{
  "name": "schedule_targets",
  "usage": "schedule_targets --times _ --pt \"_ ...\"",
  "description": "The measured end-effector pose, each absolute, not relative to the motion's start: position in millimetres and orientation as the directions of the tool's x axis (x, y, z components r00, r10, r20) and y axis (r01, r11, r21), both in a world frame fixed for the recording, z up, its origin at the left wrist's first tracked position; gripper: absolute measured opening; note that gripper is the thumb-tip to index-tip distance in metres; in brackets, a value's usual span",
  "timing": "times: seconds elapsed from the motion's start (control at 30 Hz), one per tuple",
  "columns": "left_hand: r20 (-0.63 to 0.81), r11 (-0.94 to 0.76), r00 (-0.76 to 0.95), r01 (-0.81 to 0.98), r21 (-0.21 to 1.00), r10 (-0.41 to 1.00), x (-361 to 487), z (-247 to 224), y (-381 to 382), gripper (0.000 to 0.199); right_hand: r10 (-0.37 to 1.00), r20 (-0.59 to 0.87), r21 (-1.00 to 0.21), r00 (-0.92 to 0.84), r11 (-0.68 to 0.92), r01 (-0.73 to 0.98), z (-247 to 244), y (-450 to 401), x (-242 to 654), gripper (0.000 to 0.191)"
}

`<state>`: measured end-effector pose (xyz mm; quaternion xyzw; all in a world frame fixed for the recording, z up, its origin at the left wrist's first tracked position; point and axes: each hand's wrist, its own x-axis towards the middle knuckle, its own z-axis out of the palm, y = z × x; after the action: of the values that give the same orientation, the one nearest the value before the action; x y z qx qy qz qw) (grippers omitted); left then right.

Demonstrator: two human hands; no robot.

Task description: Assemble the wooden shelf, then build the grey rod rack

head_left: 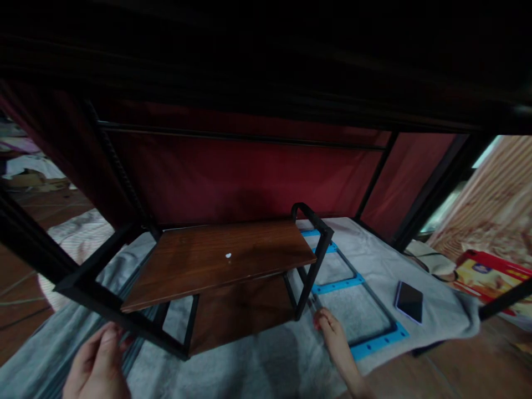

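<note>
The person's left hand [97,363] is at the lower left, just beside the black metal bars of a low shelf frame [320,260]. Its thumb and fingers are drawn together; I cannot tell whether anything lies between them. The right hand [330,330] is to the right of the same frame, fingers closed on a thin, greyish rod-like piece [317,302] — too blurred to tell whether it is separate or part of the flat frame with bright blue crosspieces and thin grey rails [338,285] next to it.

The low shelf frame carries 2 brown wood-grain boards: an upper board [208,249] with a small white mark, and a lower board [245,316] beneath. A dark-screened phone [409,302] lies right of the blue-and-grey frame — all on grey cloth [270,360]. Dark red fabric [266,177] hangs behind.
</note>
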<state>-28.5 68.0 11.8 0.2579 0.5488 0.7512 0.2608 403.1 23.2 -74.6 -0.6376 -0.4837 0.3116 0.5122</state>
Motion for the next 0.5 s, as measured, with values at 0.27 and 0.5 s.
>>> schedule_targets --times 0.27,0.5 --pt "0.101 -0.215 -0.768 -0.05 0.975 0.633 -5 14 30 0.026 0.984 -0.048 -0.952 0.17 -0.096 0.29 -128 -23 403 0.022" --pt "0.028 -0.004 -0.658 0.038 0.999 0.753 13 21 8 0.025 0.994 -0.105 -0.926 0.009 -0.101 0.363 -121 -51 396 0.023"
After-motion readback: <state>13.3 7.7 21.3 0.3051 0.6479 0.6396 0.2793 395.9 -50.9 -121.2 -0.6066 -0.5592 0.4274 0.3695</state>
